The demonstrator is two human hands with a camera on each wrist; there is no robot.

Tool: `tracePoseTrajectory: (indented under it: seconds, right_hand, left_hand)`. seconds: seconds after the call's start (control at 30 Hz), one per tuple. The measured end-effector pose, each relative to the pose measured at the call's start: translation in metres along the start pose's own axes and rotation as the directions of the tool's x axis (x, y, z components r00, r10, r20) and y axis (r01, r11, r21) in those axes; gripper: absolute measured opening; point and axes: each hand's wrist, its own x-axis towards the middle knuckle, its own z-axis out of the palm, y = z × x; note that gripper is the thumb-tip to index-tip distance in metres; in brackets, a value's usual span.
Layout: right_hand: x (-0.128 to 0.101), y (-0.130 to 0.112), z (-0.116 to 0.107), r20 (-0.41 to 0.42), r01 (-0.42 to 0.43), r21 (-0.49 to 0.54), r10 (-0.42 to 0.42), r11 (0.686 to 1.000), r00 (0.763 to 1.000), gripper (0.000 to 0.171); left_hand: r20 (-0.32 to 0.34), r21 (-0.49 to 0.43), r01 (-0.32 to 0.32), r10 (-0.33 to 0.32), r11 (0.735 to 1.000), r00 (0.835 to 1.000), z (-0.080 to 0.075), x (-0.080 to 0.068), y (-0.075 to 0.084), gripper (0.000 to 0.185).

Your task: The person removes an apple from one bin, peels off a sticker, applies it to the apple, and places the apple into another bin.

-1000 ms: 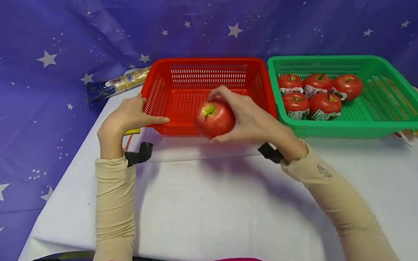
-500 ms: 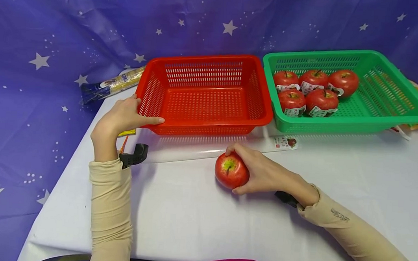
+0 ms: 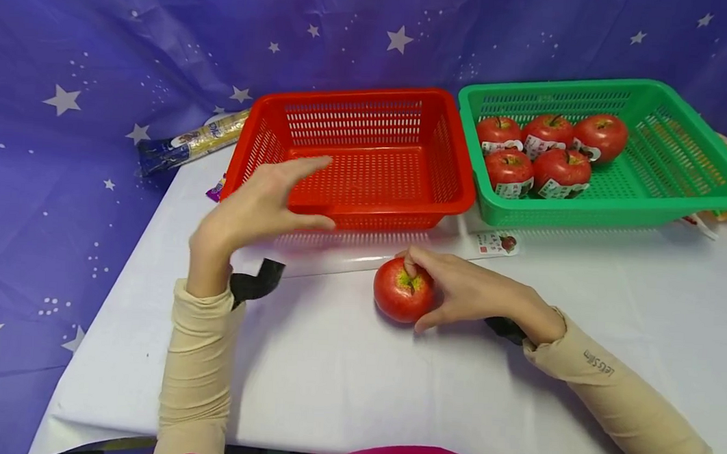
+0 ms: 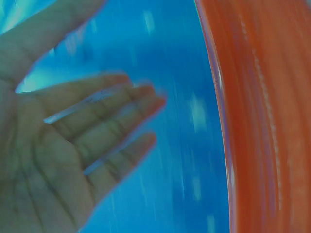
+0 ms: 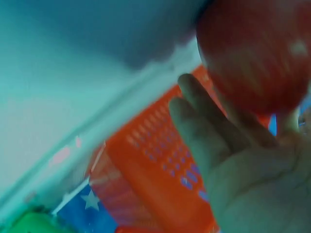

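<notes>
At the lower centre of the head view, the white tablecloth [image 3: 343, 383] is smooth and matte. The sleeve on the right forearm, lower right, carries small printed lettering that is too small to read with certainty.

At frame centre, a glossy red apple [image 3: 402, 292] with a green-yellow stem hollow rests on the cloth. The right hand [image 3: 467, 293] grasps it from the right side: one fingertip sits in the stem hollow and the thumb curls under the near edge. The right wrist view shows the curled fingers [image 5: 214, 121] against the apple's rounded red surface.

Left of centre, the left hand [image 3: 259, 208] is released, with straight, spread fingers, holding nothing. It is raised in front of the near left corner of the red basket [image 3: 364, 217]; whether it touches the rim cannot be determined.

The red basket is rectangular perforated plastic. A small printed label [image 3: 495, 243] bearing an apple picture lies just before the green basket [image 3: 586, 215], upper right, which holds five red apples [image 3: 546, 154], each banded with a white label; the text is unreadable. A foil-wrapped packet [image 3: 189, 139] lies at upper left against the star-printed blue backdrop [image 3: 101, 49].
</notes>
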Motion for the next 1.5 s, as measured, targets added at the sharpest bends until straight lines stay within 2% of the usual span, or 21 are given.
tracePoseTrajectory:
  seconds: [0.07, 0.1, 0.13, 0.17, 0.23, 0.33, 0.43, 0.53, 0.63, 0.73, 0.83, 0.93, 1.0, 1.1, 1.23, 1.3, 1.43, 1.5]
  right_hand:
    - [-0.004, 0.002, -0.009, 0.018, 0.006, -0.003, -0.006, 1.000, 1.000, 0.062]
    - [-0.006, 0.004, -0.015, 0.021, 0.010, -0.004, -0.010, 1.000, 1.000, 0.062]
    - [-0.009, 0.007, -0.022, 0.017, 0.011, -0.017, -0.011, 1.000, 1.000, 0.063]
    - [-0.013, 0.010, -0.029, 0.010, 0.006, -0.027, -0.006, 1.000, 1.000, 0.063]
    - [-0.019, 0.018, -0.042, -0.007, -0.023, -0.047, 0.023, 0.999, 1.000, 0.061]
    - [-0.026, 0.030, -0.058, 0.001, -0.122, -0.129, 0.123, 0.984, 0.992, 0.055]
    - [-0.029, 0.040, -0.062, 0.071, -0.195, -0.227, 0.216, 0.954, 0.974, 0.050]
    - [-0.027, 0.045, -0.057, 0.159, -0.206, -0.266, 0.254, 0.942, 0.954, 0.052]
    - [-0.022, 0.043, -0.050, 0.202, -0.173, -0.245, 0.225, 0.954, 0.953, 0.051]
    - [-0.016, 0.042, -0.045, 0.164, -0.127, -0.190, 0.159, 0.973, 0.973, 0.045]
    - [-0.012, 0.043, -0.044, 0.061, -0.114, -0.164, 0.125, 0.980, 0.990, 0.039]
    - [-0.009, 0.048, -0.044, -0.030, -0.159, -0.189, 0.156, 0.969, 0.987, 0.035]
    - [-0.007, 0.052, -0.043, -0.052, -0.195, -0.232, 0.188, 0.953, 0.981, 0.029]
    - [-0.003, 0.058, -0.040, -0.060, -0.204, -0.260, 0.195, 0.944, 0.979, 0.016]
    - [0.001, 0.062, -0.037, -0.072, -0.200, -0.239, 0.188, 0.950, 0.979, 0.010]
    - [0.001, 0.063, -0.036, -0.081, -0.222, -0.232, 0.209, 0.947, 0.975, 0.014]
    - [0.000, 0.064, -0.037, -0.097, -0.270, -0.212, 0.255, 0.939, 0.962, 0.032]
    - [-0.001, 0.066, -0.037, -0.084, -0.283, -0.186, 0.272, 0.941, 0.959, 0.034]
  left_hand:
    - [0.024, -0.014, -0.163, 0.163, 0.987, 0.986, 0.017, 0.006, 0.021, 0.072]
    - [0.062, -0.014, -0.217, 0.217, 0.976, 0.974, 0.026, 0.010, 0.029, 0.071]
    - [0.117, -0.013, -0.245, 0.244, 0.970, 0.963, 0.035, 0.013, 0.037, 0.070]
    - [0.176, -0.007, -0.254, 0.252, 0.967, 0.952, 0.044, 0.016, 0.043, 0.071]
    - [0.281, 0.041, -0.246, 0.225, 0.968, 0.933, 0.060, 0.021, 0.051, 0.068]
    - [0.362, 0.091, -0.232, 0.185, 0.968, 0.913, 0.080, 0.028, 0.058, 0.060]
    - [0.364, 0.087, -0.262, 0.214, 0.961, 0.907, 0.093, 0.033, 0.061, 0.054]
    - [0.349, 0.082, -0.304, 0.259, 0.949, 0.901, 0.100, 0.035, 0.065, 0.056]
    - [0.339, 0.073, -0.337, 0.295, 0.939, 0.893, 0.105, 0.037, 0.068, 0.062]
    - [0.344, 0.028, -0.342, 0.312, 0.939, 0.886, 0.108, 0.041, 0.067, 0.071]
    - [0.359, -0.052, -0.277, 0.277, 0.959, 0.891, 0.108, 0.045, 0.061, 0.076]
    - [0.352, -0.154, -0.158, 0.203, 0.975, 0.914, 0.110, 0.051, 0.053, 0.066]
    - [0.331, -0.194, -0.089, 0.151, 0.977, 0.932, 0.113, 0.055, 0.047, 0.054]
    - [0.291, -0.179, -0.066, 0.117, 0.982, 0.950, 0.124, 0.062, 0.038, 0.043]
    - [0.284, -0.104, -0.058, 0.086, 0.993, 0.955, 0.138, 0.069, 0.031, 0.042]
    - [0.287, -0.104, -0.026, 0.055, 0.994, 0.956, 0.143, 0.070, 0.030, 0.043]
    - [0.290, -0.128, 0.064, -0.025, 0.990, 0.957, 0.147, 0.073, 0.033, 0.050]
    - [0.292, -0.138, 0.106, -0.062, 0.985, 0.954, 0.148, 0.075, 0.034, 0.051]
